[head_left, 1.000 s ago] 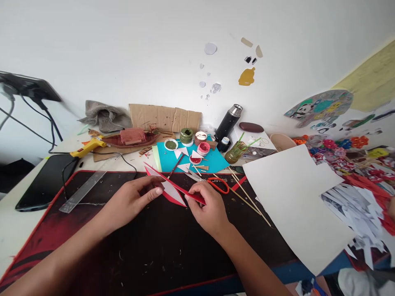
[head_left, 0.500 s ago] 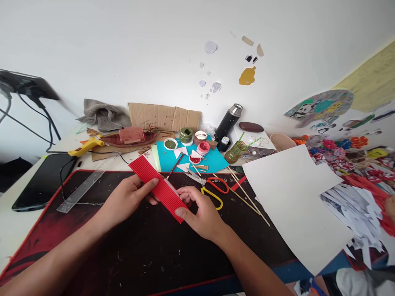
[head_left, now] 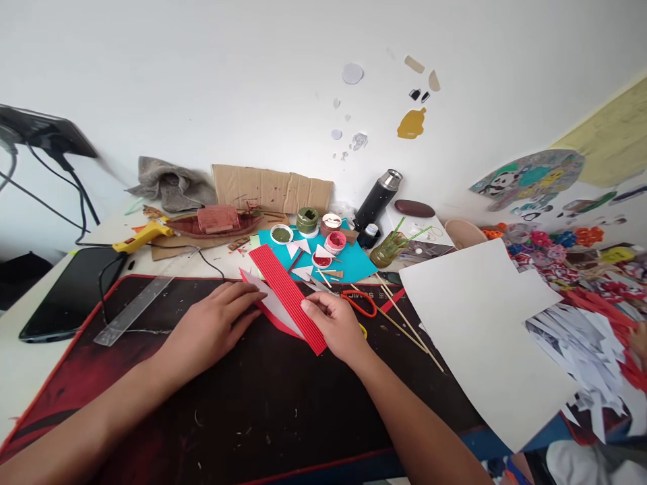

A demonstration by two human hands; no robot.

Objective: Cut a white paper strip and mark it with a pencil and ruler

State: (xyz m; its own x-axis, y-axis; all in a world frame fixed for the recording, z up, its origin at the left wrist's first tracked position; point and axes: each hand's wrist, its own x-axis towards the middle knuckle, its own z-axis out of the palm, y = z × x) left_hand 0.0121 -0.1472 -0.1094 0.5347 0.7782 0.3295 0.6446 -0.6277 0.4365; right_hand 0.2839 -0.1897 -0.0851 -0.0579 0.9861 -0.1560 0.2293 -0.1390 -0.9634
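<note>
A red corrugated paper strip (head_left: 288, 296) lies slanted on the dark desk mat (head_left: 166, 397), over a white curved piece with red edging (head_left: 270, 304). My right hand (head_left: 336, 327) pinches the strip's lower right edge, fingers closed on it. My left hand (head_left: 212, 327) rests flat with fingers stretched out, its fingertips pressing on the white piece just left of the strip.
Red-handled scissors (head_left: 356, 303), wooden skewers (head_left: 404, 323), a clear ruler (head_left: 134, 310) and a phone (head_left: 71, 293) lie around. A large white sheet (head_left: 485, 323) sits right. Paint pots (head_left: 306, 221), a blue sheet (head_left: 354, 263), a flask (head_left: 377, 199), a glue gun (head_left: 141, 237) stand behind.
The red strip, held up in both hands half a second ago, now lies over the white piece. My left hand has let go of it and flattened on the white piece.
</note>
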